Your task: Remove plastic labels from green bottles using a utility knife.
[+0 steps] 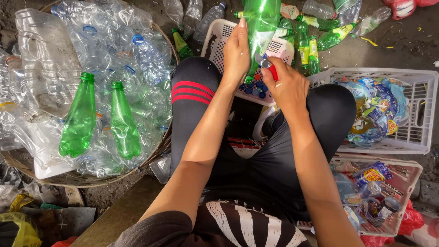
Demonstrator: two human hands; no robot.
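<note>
Hands working a green bottle over a white basket

The left hand [236, 54] steadies the green bottle [261, 27] above the white basket [219, 39]; the right hand [287, 87], just beside the basket, presses a red-handled blade [267, 65] against it.

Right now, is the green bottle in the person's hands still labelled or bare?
Bare, as far as shows: the green bottle is clear green plastic with no label on the visible side. The left hand steadies it; the right hand holds a red-handled cutter.

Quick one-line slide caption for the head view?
Left hand steadies a green bottle while right hand holds a red-handled cutter against it.
</note>
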